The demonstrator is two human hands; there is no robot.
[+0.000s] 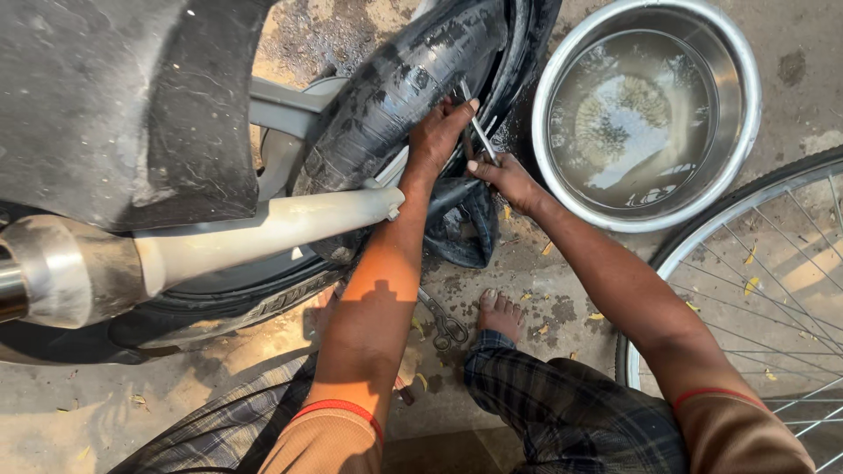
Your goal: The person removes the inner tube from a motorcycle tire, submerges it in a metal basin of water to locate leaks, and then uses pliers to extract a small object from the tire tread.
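Left hand [436,136] presses the tube [395,96]; right hand [505,180] grips a lever [479,132] at the rim [514,83], where a slip could pinch the tube.

Glossy wet rubber tube [395,88]; shiny metal basin [746,79] w/ water

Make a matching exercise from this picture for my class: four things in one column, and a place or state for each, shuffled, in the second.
Things:
1. steel basin
2. scissors
3. spoked wheel
4. left hand

Places or states:
A. lying on the ground beside a bare foot
B. pressed on the black inner tube
C. holding water, top right
D. at the right edge, only partly in view

Pairs: 1-C, 2-A, 3-D, 4-B
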